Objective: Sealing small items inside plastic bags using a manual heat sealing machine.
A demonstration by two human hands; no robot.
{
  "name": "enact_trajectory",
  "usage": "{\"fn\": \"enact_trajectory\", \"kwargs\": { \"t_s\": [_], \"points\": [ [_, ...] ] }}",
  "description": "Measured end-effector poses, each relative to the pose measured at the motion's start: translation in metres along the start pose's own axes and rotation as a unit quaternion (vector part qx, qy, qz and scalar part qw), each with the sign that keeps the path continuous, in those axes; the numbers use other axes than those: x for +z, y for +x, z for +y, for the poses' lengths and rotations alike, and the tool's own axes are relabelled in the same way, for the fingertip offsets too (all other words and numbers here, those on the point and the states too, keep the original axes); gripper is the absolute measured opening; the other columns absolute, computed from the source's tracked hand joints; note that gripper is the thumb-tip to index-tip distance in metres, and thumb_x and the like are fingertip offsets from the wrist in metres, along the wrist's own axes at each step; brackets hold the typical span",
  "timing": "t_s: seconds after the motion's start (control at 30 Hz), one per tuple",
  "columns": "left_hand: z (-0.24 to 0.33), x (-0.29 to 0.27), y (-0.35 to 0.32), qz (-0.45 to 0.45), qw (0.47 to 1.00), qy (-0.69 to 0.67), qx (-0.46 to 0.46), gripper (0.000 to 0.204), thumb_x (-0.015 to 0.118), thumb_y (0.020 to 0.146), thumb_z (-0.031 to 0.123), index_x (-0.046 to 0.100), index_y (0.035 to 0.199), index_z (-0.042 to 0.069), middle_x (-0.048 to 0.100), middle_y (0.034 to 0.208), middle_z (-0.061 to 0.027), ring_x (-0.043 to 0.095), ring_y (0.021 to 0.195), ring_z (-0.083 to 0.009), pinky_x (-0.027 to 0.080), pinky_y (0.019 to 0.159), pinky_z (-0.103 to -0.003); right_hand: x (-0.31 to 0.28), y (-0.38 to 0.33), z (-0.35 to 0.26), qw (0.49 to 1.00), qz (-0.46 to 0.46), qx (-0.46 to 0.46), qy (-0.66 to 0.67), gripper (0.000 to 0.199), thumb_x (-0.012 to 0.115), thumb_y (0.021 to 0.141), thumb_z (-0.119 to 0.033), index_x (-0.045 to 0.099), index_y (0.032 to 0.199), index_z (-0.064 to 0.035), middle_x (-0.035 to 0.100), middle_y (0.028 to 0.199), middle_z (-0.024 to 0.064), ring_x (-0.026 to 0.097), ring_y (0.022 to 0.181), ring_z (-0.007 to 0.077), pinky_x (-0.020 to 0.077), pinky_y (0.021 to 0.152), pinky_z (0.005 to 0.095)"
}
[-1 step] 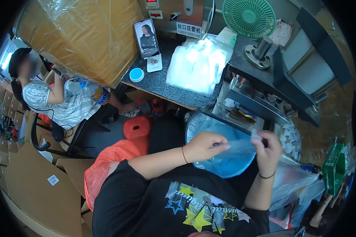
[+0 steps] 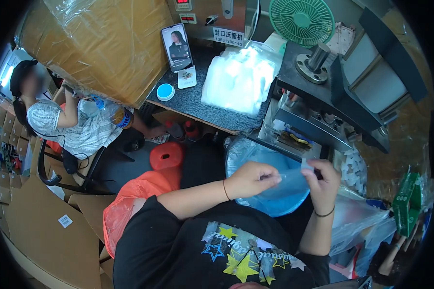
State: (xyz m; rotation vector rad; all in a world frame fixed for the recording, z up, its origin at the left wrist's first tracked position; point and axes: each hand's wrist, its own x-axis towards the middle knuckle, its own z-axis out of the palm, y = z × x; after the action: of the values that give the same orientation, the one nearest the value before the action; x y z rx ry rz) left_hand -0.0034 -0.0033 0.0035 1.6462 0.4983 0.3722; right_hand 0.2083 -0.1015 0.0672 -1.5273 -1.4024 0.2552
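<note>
A clear plastic piece is held over the blue bin liner, one end pinched between thumb and fingers of the left hand, the other by the right hand. The thin piece could be creased or torn by too hard a pull, or dropped into the liner if both pinches are loosened.
</note>
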Motion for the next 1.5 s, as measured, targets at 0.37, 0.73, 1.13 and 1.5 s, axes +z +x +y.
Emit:
{"fn": "enact_trajectory", "kwargs": {
  "t_s": [0.37,0.73,1.13,1.5],
  "points": [
    [-0.023,0.040,0.007,-0.156,0.928,-0.307,-0.140,0.025,0.063,0.101,0.021,0.062,0.117,0.002,0.072,0.105,-0.0109,0.072,0.096,-0.0187,0.058,0.080,-0.030,-0.058,0.003,0.025,0.949,-0.112,0.010,-0.296,0.027,0.063,0.091,-0.017,0.065,0.115,-0.0048,0.067,0.111,0.0180,0.061,0.105,0.0417,0.0495,0.090,0.0451],
    [-0.020,-0.010,0.052,-0.017,0.913,-0.382,-0.141,0.028,0.070,0.092,0.010,0.058,0.115,0.000,0.067,0.109,-0.0124,0.069,0.093,-0.0169,0.058,0.079,-0.030,-0.086,0.000,0.117,0.881,-0.059,0.090,-0.461,0.024,0.071,0.084,-0.013,0.066,0.106,-0.0049,0.065,0.103,0.0158,0.063,0.094,0.0399,0.0505,0.080,0.0468],
    [-0.029,-0.103,0.026,0.211,0.766,0.597,0.110,0.049,0.062,0.094,0.023,0.051,0.139,0.007,0.046,0.145,-0.0216,0.044,0.135,-0.0393,0.034,0.109,-0.053,-0.096,-0.032,0.097,0.946,0.095,0.112,-0.289,0.024,0.068,0.088,-0.004,0.065,0.112,-0.0005,0.067,0.113,0.0152,0.063,0.098,0.0285,0.0499,0.082,0.0367],
    [-0.004,-0.040,-0.007,0.125,0.975,0.169,0.070,0.008,0.067,0.088,0.006,0.073,0.093,0.003,0.073,0.084,-0.0097,0.071,0.079,-0.0175,0.054,0.072,-0.029,-0.011,-0.015,0.027,0.987,-0.138,0.016,-0.087,0.017,0.068,0.091,-0.014,0.062,0.100,-0.0011,0.064,0.089,0.0115,0.062,0.078,0.0240,0.0484,0.070,0.0350]
  ]
}}
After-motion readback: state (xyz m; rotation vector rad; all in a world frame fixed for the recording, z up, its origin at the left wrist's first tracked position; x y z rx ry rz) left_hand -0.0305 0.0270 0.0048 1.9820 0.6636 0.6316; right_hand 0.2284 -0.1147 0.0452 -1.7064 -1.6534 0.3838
